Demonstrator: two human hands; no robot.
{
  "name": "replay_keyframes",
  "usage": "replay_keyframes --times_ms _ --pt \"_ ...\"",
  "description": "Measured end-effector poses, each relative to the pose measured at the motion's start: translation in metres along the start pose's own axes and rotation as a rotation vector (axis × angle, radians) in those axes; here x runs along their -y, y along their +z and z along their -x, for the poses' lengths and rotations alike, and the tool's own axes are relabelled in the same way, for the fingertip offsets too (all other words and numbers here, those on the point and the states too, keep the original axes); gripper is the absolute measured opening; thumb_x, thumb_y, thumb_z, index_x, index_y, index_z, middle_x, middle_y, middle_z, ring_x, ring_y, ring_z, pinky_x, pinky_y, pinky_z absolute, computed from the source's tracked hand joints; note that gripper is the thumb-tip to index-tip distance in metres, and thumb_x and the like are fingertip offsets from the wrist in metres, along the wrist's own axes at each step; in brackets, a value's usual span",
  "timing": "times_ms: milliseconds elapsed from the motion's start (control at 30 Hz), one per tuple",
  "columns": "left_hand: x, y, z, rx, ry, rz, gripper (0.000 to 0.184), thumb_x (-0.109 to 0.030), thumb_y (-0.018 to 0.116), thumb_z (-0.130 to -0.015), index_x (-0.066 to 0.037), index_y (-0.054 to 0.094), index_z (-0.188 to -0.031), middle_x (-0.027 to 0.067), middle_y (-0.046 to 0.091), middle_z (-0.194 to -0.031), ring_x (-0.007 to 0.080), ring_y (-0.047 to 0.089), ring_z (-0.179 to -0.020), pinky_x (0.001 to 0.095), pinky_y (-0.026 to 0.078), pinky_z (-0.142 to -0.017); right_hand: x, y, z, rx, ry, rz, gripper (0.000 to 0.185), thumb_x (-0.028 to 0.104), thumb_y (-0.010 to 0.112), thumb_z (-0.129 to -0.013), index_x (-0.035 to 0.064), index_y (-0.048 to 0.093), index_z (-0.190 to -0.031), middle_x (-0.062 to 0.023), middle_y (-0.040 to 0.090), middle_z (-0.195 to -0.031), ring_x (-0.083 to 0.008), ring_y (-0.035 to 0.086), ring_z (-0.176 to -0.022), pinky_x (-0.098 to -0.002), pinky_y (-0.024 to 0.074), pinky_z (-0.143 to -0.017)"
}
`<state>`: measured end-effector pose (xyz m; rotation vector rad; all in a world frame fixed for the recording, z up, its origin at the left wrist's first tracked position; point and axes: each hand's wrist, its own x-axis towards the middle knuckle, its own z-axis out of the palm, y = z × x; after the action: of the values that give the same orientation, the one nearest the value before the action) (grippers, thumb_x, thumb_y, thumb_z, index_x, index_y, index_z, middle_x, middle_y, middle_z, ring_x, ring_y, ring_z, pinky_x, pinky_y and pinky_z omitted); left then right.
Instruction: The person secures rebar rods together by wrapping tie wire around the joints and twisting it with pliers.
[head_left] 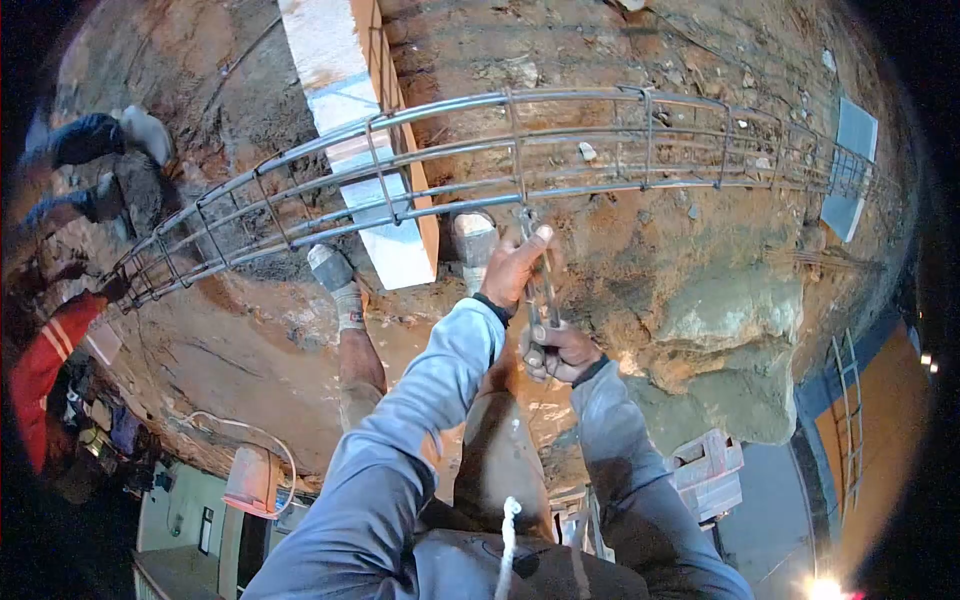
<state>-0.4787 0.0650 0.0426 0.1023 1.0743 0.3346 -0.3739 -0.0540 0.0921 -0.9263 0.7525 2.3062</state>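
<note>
A long cage of steel rebar (600, 188), with square stirrups along it, stretches across the view in front of me. My left hand (514, 272) is closed around the upper part of a pair of metal pincers (548, 292), thumb pointing up along it. Lower down, my right hand (564, 353) is wrapped around the handle ends. The pincers' head is up against the nearest bar, by a stirrup; whether its jaws grip anything there is too small to tell.
Under the cage lies a white block (395, 250), between my feet. A pale block (850, 170) supports the far right end. At left, a red sleeve (55, 345) reaches to the cage's end, near another person's legs. A bucket (255, 480) and a ladder (848, 420) stand below.
</note>
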Motion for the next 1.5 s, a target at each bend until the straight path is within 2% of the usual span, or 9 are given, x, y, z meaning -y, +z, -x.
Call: replay_keyframes --times_ms 100,200,300,500,900,1033,1100,1267,1500 --pt "0.014 0.006 -0.002 -0.04 -0.197 0.257 0.027 -0.032 0.061 -0.086 -0.006 0.056 -0.09 0.0032 0.054 -0.064 0.0145 0.051 -0.053 0.0298 0.042 -0.046 0.004 0.003 0.005 -0.12 -0.025 0.211 0.028 0.03 0.064 -0.083 0.0035 0.058 -0.093 -0.0063 0.062 -0.071 -0.018 0.06 -0.058 -0.0283 0.0463 -0.049" --pt "0.038 0.025 -0.017 -0.301 -0.058 0.119 0.028 -0.035 0.058 -0.088 -0.007 0.055 -0.085 0.0019 0.049 -0.061 0.0128 0.045 -0.047 0.0284 0.039 -0.043 -0.008 0.028 0.006 -0.964 -0.427 1.276 0.032 0.023 0.067 -0.076 0.0028 0.055 -0.098 -0.0146 0.061 -0.081 -0.0331 0.061 -0.077 -0.0401 0.0483 -0.066" --pt "0.035 0.04 -0.016 -0.456 -0.078 0.05 0.028 -0.035 0.057 -0.088 -0.008 0.054 -0.082 -0.0002 0.047 -0.061 0.0107 0.042 -0.045 0.0265 0.035 -0.04 -0.03 0.022 -0.01 -1.381 -0.53 1.428 0.029 0.021 0.064 -0.077 0.004 0.054 -0.099 -0.0194 0.06 -0.088 -0.0377 0.058 -0.088 -0.0452 0.0452 -0.074" --pt "0.024 0.021 0.001 -0.156 -0.008 -0.106 0.034 -0.041 0.057 -0.088 -0.008 0.052 -0.094 0.0026 0.053 -0.069 0.0135 0.054 -0.054 0.027 0.046 -0.05 0.01 0.044 0.024 -1.199 -0.432 1.484 0.024 0.025 0.065 -0.075 0.0025 0.059 -0.081 -0.0221 0.06 -0.067 -0.0423 0.059 -0.066 -0.0503 0.0474 -0.062" --pt "-0.017 0.033 0.027 0.063 -0.11 0.284 0.071 -0.065 0.045 -0.084 -0.006 0.045 -0.125 0.0086 0.059 -0.11 0.02 0.058 -0.096 0.0348 0.046 -0.082 0.244 0.218 0.014 -0.635 0.855 2.075 0.019 0.02 0.059 -0.084 0.0057 0.071 -0.086 -0.0113 0.069 -0.079 -0.0211 0.067 -0.06 -0.0329 0.0547 -0.055" --pt "-0.029 0.035 0.031 -0.06 -0.156 0.244 0.073 -0.065 0.044 -0.084 -0.005 0.042 -0.127 0.0101 0.058 -0.112 0.023 0.057 -0.101 0.0394 0.042 -0.091 0.211 0.197 0.043 -0.671 0.657 2.023 0.037 0.03 0.067 -0.08 0.0062 0.064 -0.108 -0.0132 0.068 -0.076 -0.0233 0.066 -0.061 -0.0343 0.0538 -0.058" --pt "0.008 0.031 0.011 0.013 -0.201 0.358 0.064 -0.057 0.051 -0.086 -0.007 0.043 -0.126 0.0103 0.059 -0.111 0.0251 0.057 -0.104 0.0418 0.045 -0.088 0.162 0.108 0.067 -0.527 0.113 1.872 0.038 0.029 0.069 -0.078 0.0028 0.062 -0.104 -0.0116 0.067 -0.074 -0.0207 0.064 -0.058 -0.0344 0.0518 -0.056" --pt "0.014 0.034 0.008 0.065 -0.241 0.7 0.032 -0.037 0.059 -0.087 -0.011 0.054 -0.104 0.0073 0.061 -0.084 0.0241 0.062 -0.082 0.0402 0.052 -0.07 0.072 0.074 0.059 -0.423 0.143 0.661 0.037 0.031 0.074 -0.074 0.0052 0.052 -0.09 -0.0029 0.058 -0.061 -0.0163 0.059 -0.055 -0.0324 0.0482 -0.054" --pt "0.032 0.053 -0.012 -0.191 -0.186 0.509 0.035 -0.041 0.053 -0.09 -0.007 0.05 -0.082 0.0034 0.051 -0.067 0.0176 0.051 -0.055 0.0348 0.047 -0.053 0.02 0.079 0.041 -1.249 -0.146 1.903 0.04 0.02 0.067 -0.071 0.004 0.044 -0.099 -0.02 0.055 -0.096 -0.0354 0.057 -0.092 -0.0461 0.0453 -0.074"
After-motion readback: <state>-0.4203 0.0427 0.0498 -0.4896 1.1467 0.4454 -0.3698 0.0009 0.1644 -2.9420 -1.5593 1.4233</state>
